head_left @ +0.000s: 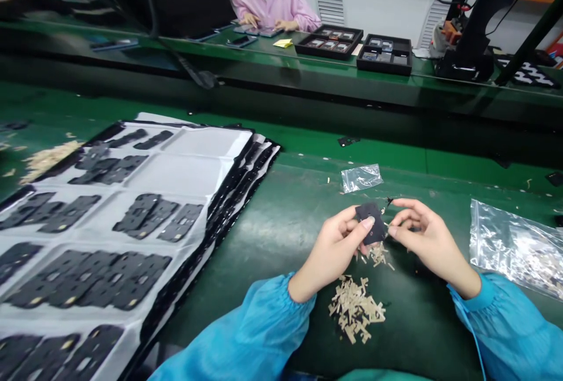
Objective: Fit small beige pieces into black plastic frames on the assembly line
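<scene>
A thin black plate-like part (370, 224) with small holes is gripped in my left hand (336, 241), the thumb lying across its face. Close to the plate's right edge is my right hand (416, 234), fingers curled and thumb drawn in. A tiny dark piece (389, 200) shows by its index fingertip, and something small and pale is near the thumb tip, too small to name. Below the hands lies a heap of small beige strips (355, 309). A second, smaller heap of strips (377, 254) sits just under the plate, partly hidden by my left hand.
On the left, stacked white compartment trays (189, 173) hold several black plates (94, 272). More beige strips (48, 161) lie beyond them. A small clear bag (362, 178) and a larger filled bag (519, 252) rest on the green table. Across the raised shelf, a person in pink works near black trays (328, 47).
</scene>
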Motion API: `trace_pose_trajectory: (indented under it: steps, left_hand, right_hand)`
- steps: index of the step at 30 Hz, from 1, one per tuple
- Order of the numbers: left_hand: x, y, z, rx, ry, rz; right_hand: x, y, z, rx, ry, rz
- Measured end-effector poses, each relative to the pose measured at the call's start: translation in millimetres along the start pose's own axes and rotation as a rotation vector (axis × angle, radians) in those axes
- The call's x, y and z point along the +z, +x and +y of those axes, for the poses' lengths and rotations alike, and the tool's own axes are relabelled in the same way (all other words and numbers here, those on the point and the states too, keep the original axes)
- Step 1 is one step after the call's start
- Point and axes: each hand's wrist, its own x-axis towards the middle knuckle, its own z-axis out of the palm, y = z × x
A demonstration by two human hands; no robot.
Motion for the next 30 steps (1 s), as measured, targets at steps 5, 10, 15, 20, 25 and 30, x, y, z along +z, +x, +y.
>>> trace_pose_trajectory:
  steps: [5,10,15,20,25,30]
  left_hand:
    - [-2.1,-2,4,0.006,0.022,0.061]
    - [2.4,-9,1,0.05,0.077,0.06]
    - [6.6,-15,-8,0.185,0.289,0.061]
    - [7.8,-18,-11,0.255,0.374,0.045]
    - [8.9,-19,-10,0.249,0.341,0.021]
    - [9.1,-18,-6,0.18,0.236,-0.002]
  right_hand:
    - [-6,-5,-12,0.042,-0.103,-0.015]
    - [1,-14,-18,0.106,-0.092,-0.056]
    - [9,-19,-22,0.115,-0.052,-0.058]
    - [15,-26,-20,0.096,-0.042,-0.09]
    - [16,-25,-17,0.095,-0.006,-0.124]
    - [12,-22,-18,0.119,-0.011,-0.141]
